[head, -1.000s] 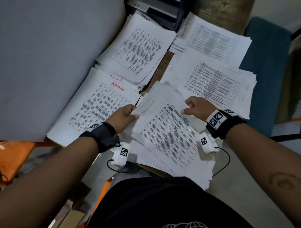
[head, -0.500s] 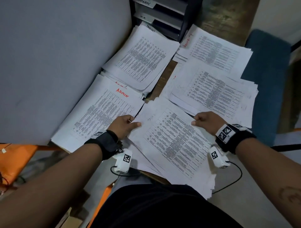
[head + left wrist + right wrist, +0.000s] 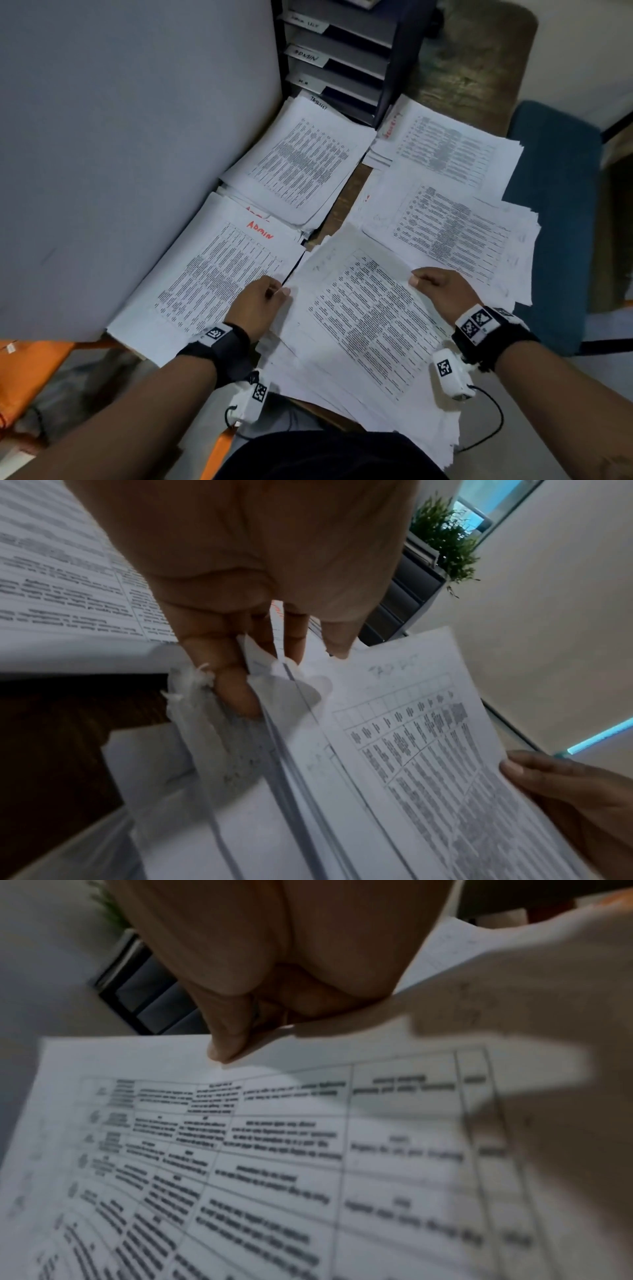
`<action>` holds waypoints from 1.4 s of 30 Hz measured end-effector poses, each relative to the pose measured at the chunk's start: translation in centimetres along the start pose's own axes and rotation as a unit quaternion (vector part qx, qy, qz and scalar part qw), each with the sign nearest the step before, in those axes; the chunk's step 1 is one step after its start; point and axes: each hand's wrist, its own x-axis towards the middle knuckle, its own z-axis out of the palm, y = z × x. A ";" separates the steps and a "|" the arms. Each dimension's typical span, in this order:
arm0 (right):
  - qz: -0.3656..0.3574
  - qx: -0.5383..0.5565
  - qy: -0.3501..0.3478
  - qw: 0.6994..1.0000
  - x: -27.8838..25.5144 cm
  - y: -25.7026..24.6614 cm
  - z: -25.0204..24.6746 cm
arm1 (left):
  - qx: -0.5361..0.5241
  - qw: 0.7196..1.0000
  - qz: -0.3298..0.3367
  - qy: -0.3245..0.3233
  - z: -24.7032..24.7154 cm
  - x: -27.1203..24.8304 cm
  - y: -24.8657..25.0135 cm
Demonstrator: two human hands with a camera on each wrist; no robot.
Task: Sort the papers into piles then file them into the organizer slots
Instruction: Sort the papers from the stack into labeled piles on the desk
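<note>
A thick stack of printed papers [image 3: 359, 325] lies at the near edge of the desk, its top sheet a table of text. My left hand [image 3: 263, 301] grips the stack's left edge, fingers [image 3: 236, 691] tucked among the sheets. My right hand [image 3: 438, 291] pinches the right edge of the top sheets [image 3: 274, 1150], thumb on top. Sorted piles lie around: one marked "ADMIN" in red [image 3: 212, 274] at the left, another [image 3: 301, 164] behind it, two more [image 3: 448, 147] [image 3: 455, 233] at the right. The dark organizer [image 3: 342, 58] with labelled slots stands at the back.
A grey partition [image 3: 120, 137] walls off the left side. A blue chair seat [image 3: 555, 205] sits right of the desk. Something orange [image 3: 27, 377] lies low at the left. A green plant [image 3: 445, 539] stands above the organizer.
Both hands have drawn nearer to me along the stack's sides while keeping hold of it. The camera tilted up, showing more of the organizer.
</note>
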 end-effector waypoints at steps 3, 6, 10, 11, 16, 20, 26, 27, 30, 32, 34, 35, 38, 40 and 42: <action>-0.002 0.032 0.024 0.999 -0.1 -0.1 -0.3 | 0.024 0.999 0.024 0.000 0.2 0.1 -0.2; -0.008 0.033 0.024 0.999 -0.2 -0.2 -0.6 | 0.009 0.999 0.034 0.007 0.6 -0.2 -0.2; -0.017 0.023 0.022 0.999 -0.3 0.0 -0.7 | -0.014 0.994 0.073 0.076 0.7 0.1 0.1; -0.018 0.020 0.020 0.999 -0.3 0.0 -0.8 | -0.027 0.992 0.086 0.083 0.7 0.3 0.2; 0.029 0.049 -0.009 0.998 0.1 -0.4 -1.2 | -0.240 0.969 0.047 0.035 -0.6 0.7 2.8; 0.078 0.117 -0.059 0.988 1.0 -0.9 -1.2 | -0.366 0.930 0.013 0.017 -2.0 2.7 4.9; 0.098 0.165 -0.144 0.971 1.4 -3.8 0.0 | -0.434 0.899 -0.001 0.068 -4.0 6.0 7.8; 0.087 0.147 -0.135 0.976 1.5 -4.5 0.4 | -0.447 0.892 -0.006 0.075 -4.4 6.6 8.1; 0.067 0.099 -0.064 0.991 3.6 -5.9 1.7 | -0.471 0.877 -0.024 0.093 -5.9 8.0 8.5; 0.108 0.133 0.001 0.985 6.6 -6.8 2.7 | -0.463 0.879 -0.029 0.113 -6.7 8.4 7.8; 0.131 0.117 0.032 0.984 9.4 -8.3 3.8 | -0.391 0.909 -0.041 0.139 -7.0 8.5 6.2; 0.136 0.108 0.030 0.984 10.8 -9.1 4.4 | -0.348 0.925 -0.048 0.143 -7.1 8.4 5.4; 0.166 0.064 0.030 0.984 14.3 -10.9 5.8 | -0.287 0.952 -0.056 0.090 -7.0 7.4 3.0; 0.173 0.046 0.028 0.983 16.2 -12.2 6.4 | -0.232 0.971 -0.047 0.029 -6.7 6.1 2.1; 0.185 0.048 0.025 0.981 17.5 -13.5 6.8 | -0.169 0.985 -0.040 -0.009 -6.0 5.1 0.9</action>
